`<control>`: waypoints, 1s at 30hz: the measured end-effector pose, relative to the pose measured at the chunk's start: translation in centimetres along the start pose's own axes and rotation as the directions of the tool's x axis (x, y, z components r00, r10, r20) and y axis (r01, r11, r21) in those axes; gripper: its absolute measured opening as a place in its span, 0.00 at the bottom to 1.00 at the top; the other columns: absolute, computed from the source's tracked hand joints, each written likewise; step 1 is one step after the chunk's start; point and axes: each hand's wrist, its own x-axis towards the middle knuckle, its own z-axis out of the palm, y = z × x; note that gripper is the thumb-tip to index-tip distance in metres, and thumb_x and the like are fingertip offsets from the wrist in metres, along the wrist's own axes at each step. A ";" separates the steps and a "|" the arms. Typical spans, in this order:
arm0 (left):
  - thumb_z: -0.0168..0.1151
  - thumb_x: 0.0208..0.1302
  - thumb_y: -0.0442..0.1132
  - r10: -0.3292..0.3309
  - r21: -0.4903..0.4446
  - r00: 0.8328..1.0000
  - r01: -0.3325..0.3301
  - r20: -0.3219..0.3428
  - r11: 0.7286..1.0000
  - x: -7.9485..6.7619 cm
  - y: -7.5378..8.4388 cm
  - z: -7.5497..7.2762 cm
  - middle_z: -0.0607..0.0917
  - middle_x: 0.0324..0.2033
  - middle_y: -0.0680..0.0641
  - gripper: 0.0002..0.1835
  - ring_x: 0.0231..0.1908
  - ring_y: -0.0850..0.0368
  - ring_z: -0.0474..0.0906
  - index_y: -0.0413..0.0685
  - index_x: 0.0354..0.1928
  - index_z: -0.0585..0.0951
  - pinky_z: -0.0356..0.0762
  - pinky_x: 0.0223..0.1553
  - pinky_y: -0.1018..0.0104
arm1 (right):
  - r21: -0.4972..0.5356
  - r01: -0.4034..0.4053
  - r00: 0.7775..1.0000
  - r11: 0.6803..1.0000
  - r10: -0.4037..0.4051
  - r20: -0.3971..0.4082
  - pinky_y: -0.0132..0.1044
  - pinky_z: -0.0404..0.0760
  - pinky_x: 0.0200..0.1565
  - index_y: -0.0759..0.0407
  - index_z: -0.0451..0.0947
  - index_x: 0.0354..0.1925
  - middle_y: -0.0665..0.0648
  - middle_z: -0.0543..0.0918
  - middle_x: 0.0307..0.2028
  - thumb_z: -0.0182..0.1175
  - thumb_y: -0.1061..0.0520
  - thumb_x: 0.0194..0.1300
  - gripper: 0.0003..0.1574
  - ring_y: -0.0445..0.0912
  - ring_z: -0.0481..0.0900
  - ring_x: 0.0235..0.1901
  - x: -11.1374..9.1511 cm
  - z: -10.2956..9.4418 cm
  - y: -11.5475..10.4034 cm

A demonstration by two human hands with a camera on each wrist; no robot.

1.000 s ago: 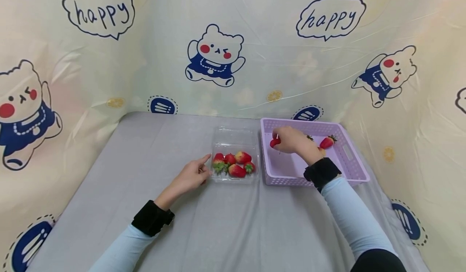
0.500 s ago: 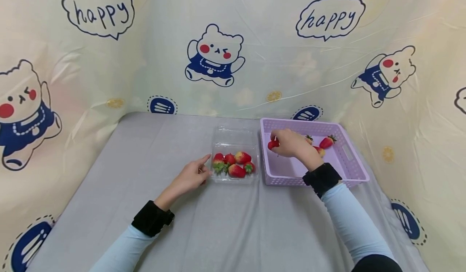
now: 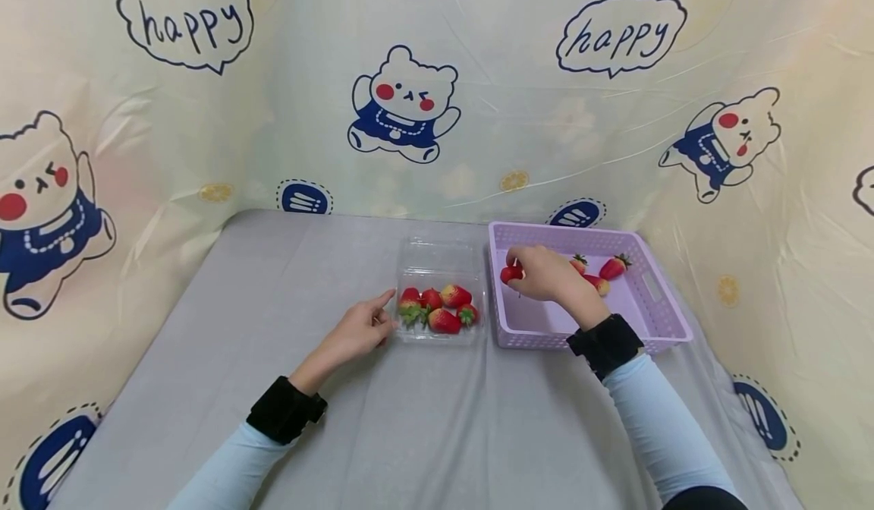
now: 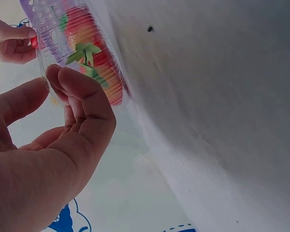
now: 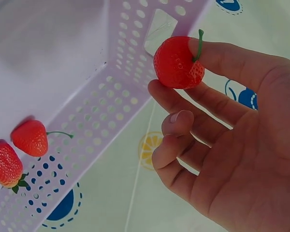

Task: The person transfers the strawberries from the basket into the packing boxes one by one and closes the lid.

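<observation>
A clear plastic box [image 3: 440, 252] stands mid-table with its lid folded back and several red strawberries [image 3: 445, 320] inside. My left hand [image 3: 358, 329] is at the box's left side. In the left wrist view its thumb and fingers [image 4: 82, 89] pinch the rim. Over the purple basket [image 3: 529, 319], my right hand [image 3: 546, 273] pinches a red strawberry [image 5: 176, 64] between thumb and fingertips, its thin green stem beside the thumb. Several more strawberries [image 3: 615, 266] lie in the basket, partly behind the right hand.
The purple basket has perforated walls and stands close to the right of the box. Grey cloth [image 3: 410, 419] covers the table. A printed curtain [image 3: 505, 115] encloses the back and sides.
My right hand has moved slightly left and toward me with the strawberry, uncovering more of the strawberries behind it. The left hand and the box have stayed put.
</observation>
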 end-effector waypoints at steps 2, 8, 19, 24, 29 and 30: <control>0.62 0.74 0.31 0.000 0.000 1.000 0.000 0.000 1.000 0.0 0.0 0.0 0.79 0.25 0.48 0.37 0.23 0.56 0.71 0.31 0.80 0.60 0.69 0.27 0.63 | 0.001 0.008 1.000 1.000 -0.008 -0.007 0.44 0.86 0.44 0.62 0.81 0.54 0.59 0.84 0.42 0.73 0.57 0.66 0.21 0.53 0.82 0.39 -0.1 0.0 -0.1; 0.62 0.74 0.32 -0.007 -0.009 1.000 0.007 -0.006 1.000 0.0 0.1 0.0 0.79 0.25 0.48 0.37 0.23 0.56 0.71 0.32 0.80 0.61 0.69 0.27 0.64 | 0.011 0.021 1.000 1.000 -0.021 -0.019 0.45 0.86 0.43 0.62 0.82 0.53 0.60 0.85 0.43 0.73 0.58 0.66 0.20 0.53 0.82 0.39 -0.3 0.0 -0.5; 0.60 0.75 0.31 0.004 -0.014 1.000 -0.004 0.003 1.000 0.0 0.0 -0.1 0.81 0.26 0.45 0.36 0.23 0.56 0.72 0.30 0.80 0.59 0.69 0.27 0.64 | 0.045 0.048 0.998 0.998 -0.046 -0.043 0.42 0.86 0.43 0.59 0.83 0.55 0.56 0.85 0.42 0.74 0.56 0.65 0.22 0.49 0.82 0.37 -0.7 0.4 -0.8; 0.62 0.75 0.32 -0.007 -0.008 1.000 0.007 -0.001 1.000 0.0 0.0 -0.1 0.80 0.26 0.47 0.37 0.24 0.56 0.72 0.32 0.80 0.60 0.69 0.28 0.64 | 0.051 0.066 0.997 0.996 -0.064 -0.045 0.44 0.86 0.46 0.60 0.83 0.55 0.57 0.85 0.43 0.75 0.57 0.63 0.23 0.50 0.82 0.39 -1.0 0.5 -2.0; 0.61 0.75 0.32 -0.006 -0.010 1.000 0.006 0.004 1.000 0.0 0.0 -0.1 0.80 0.26 0.47 0.37 0.24 0.56 0.72 0.32 0.80 0.60 0.70 0.28 0.64 | 0.035 0.094 0.995 0.995 -0.092 -0.039 0.44 0.86 0.45 0.60 0.82 0.55 0.56 0.85 0.41 0.75 0.56 0.64 0.23 0.50 0.82 0.39 -0.9 0.9 -2.9; 0.61 0.75 0.32 -0.006 -0.012 1.000 0.006 0.006 1.000 0.0 0.0 0.0 0.80 0.26 0.46 0.37 0.24 0.55 0.72 0.32 0.80 0.60 0.70 0.28 0.64 | 0.031 0.097 0.995 0.995 -0.095 -0.036 0.44 0.86 0.45 0.60 0.82 0.55 0.56 0.85 0.41 0.75 0.56 0.64 0.23 0.49 0.82 0.39 -0.9 1.0 -3.0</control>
